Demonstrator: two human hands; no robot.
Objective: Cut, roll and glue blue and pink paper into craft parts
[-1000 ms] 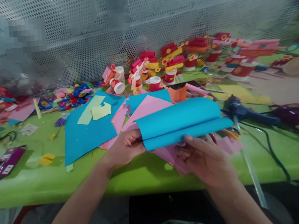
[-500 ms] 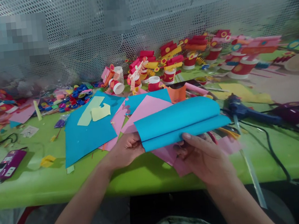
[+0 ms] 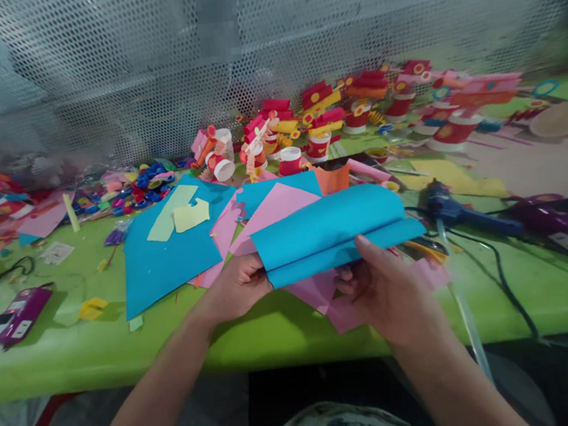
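A blue sheet of craft paper, curled over on itself, is held between both hands above the table's near edge. My left hand grips its left end, fingers curled in against the lower corner. Along the lower fold, my right hand pinches the paper, thumb on top and fingers beneath. Under and behind it lie pink paper sheets. A larger flat blue sheet to the left carries pale yellow-green paper scraps.
Several red cup models with paper rolls stand at the back before a perforated metal panel. A blue glue gun with its cable lies right, near a purple power strip. Another purple power strip sits left. Colourful small parts are heaped behind.
The curled blue paper has shifted slightly left in view. My right thumb sits a little higher and farther along the fold. Both hands keep their hold.
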